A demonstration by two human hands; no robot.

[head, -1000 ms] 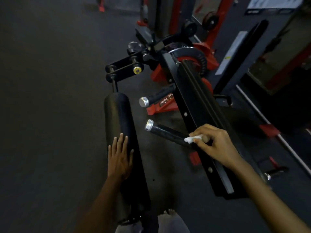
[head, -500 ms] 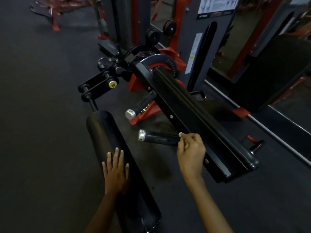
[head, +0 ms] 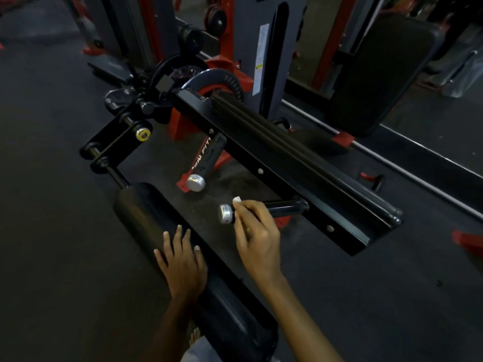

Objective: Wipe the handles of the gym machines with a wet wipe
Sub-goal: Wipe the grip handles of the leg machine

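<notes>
Here, the near handle (head: 283,207) of the gym machine was gripped by the right hand (head: 257,235), its fingers curled round the black grip just behind the silver end cap (head: 226,213). A white wet wipe (head: 237,199) was pinched under those fingers, with only a corner showing. The left hand (head: 181,262) was laid flat, fingers straight, on the black roller pad (head: 146,207). A 2nd handle (head: 207,159) was seen untouched, further along the black beam (head: 287,165).
</notes>
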